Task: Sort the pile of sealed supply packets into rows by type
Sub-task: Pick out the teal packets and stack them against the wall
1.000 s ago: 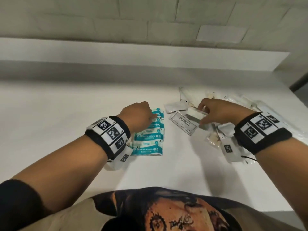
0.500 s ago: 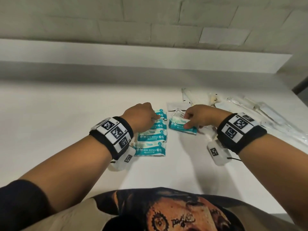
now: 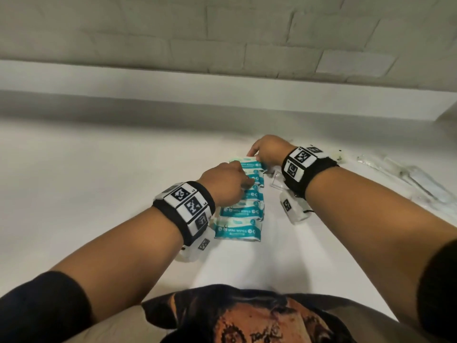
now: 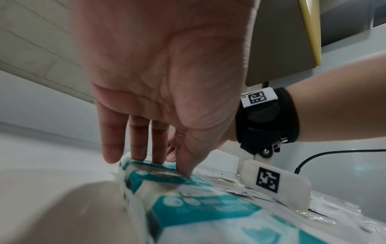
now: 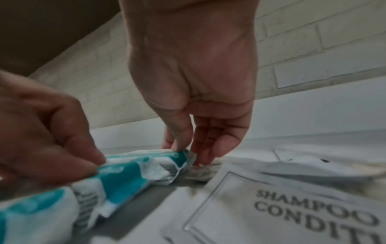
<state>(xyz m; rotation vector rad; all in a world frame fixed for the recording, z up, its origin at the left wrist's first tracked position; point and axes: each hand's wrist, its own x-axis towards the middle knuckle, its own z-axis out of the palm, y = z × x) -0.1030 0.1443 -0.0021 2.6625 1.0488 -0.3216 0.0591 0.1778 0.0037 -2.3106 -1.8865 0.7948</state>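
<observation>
A row of teal-and-white mini wipes packets runs away from me on the white table. My left hand rests on the middle of the row, and its straight fingertips press down on one packet. My right hand is at the far end of the row. There its thumb and fingers pinch the end of the farthest wipes packet, which lies low on the table. A white shampoo-conditioner sachet lies just right of that packet.
A loose pile of clear-wrapped packets lies at the right of the table, beyond my right wrist. A raised ledge and a brick wall close off the back. My right wrist's camera hangs just above the sachets.
My right hand took a teal wipes packet from the pile side and carried it left to the far end of the row. The left hand stayed on the row.
</observation>
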